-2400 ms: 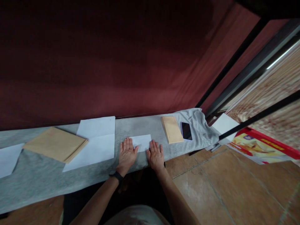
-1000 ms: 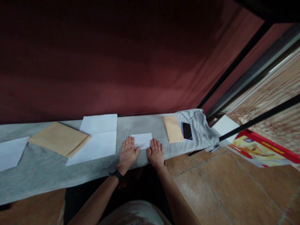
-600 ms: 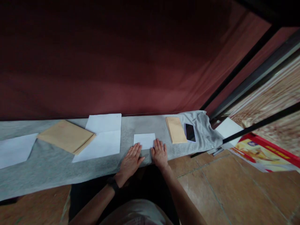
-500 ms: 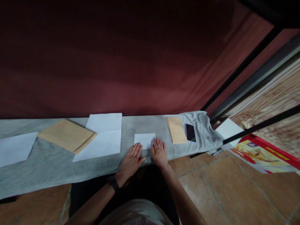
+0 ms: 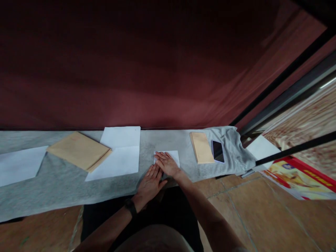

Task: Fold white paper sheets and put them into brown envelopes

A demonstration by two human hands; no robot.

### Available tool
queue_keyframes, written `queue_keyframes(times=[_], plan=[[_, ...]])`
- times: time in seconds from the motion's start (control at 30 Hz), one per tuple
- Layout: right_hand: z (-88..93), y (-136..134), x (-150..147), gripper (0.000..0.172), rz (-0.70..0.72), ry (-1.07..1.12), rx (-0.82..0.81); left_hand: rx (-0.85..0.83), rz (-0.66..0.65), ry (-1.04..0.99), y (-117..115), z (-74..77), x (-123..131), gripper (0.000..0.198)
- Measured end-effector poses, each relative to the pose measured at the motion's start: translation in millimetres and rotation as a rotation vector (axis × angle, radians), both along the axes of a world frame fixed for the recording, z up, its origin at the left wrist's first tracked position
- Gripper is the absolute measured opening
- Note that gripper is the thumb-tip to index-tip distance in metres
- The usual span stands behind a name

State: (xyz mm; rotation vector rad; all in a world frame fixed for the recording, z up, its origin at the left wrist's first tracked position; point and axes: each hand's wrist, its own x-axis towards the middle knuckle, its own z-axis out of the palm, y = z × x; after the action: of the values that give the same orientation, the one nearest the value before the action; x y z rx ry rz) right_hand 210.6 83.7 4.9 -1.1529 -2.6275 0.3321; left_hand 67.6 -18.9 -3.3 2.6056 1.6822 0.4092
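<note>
A small folded white paper (image 5: 174, 156) lies on the grey cloth-covered ledge (image 5: 52, 189) in front of me. My right hand (image 5: 168, 163) lies flat across it, fingers stretched out toward the left and covering most of the sheet. My left hand (image 5: 150, 182) rests flat on the cloth just below and left of the paper, fingers extended and touching the right hand's fingers. A black band sits on my left wrist. Neither hand grips anything.
Left of the paper lie a large white sheet (image 5: 119, 154), a tan envelope stack (image 5: 78, 151) and another white sheet (image 5: 19, 164). Right of it are a smaller tan envelope stack (image 5: 202, 147) and a phone (image 5: 217, 151). A dark red curtain hangs behind; tiled floor lies below.
My right hand has swung from beside the folded paper onto it, fingers now pointing left. My left hand has slid back toward me, off the paper. The view shifted slightly.
</note>
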Motion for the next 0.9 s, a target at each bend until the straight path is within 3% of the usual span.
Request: queue_keyframes(times=[0.17,0.3,0.47,0.67,0.77,0.9], plan=[[-1.5,16,-6,0.045,-0.085,-0.025,0.011,0.007,-0.004,0.020,2,1.8,0,0.065],[-0.5,15,-6,0.048,-0.161,0.033,0.024,0.034,-0.006,0.022,2,-0.3,0,0.065],[-3.4,-23,29,0.049,-0.210,0.138,0.067,0.093,-0.016,0.036,2,-0.8,-1,0.065],[-8.1,-78,80,0.049,-0.267,0.106,0.074,0.112,-0.013,0.019,3,-3.5,1,0.063],[-8.9,-87,85,0.048,-0.286,0.107,0.095,0.104,-0.021,0.009,8,-4.7,12,0.061],[-9.8,-86,80,0.049,-0.310,0.130,0.122,0.053,-0.142,0.009,26,-1.5,34,0.058]])
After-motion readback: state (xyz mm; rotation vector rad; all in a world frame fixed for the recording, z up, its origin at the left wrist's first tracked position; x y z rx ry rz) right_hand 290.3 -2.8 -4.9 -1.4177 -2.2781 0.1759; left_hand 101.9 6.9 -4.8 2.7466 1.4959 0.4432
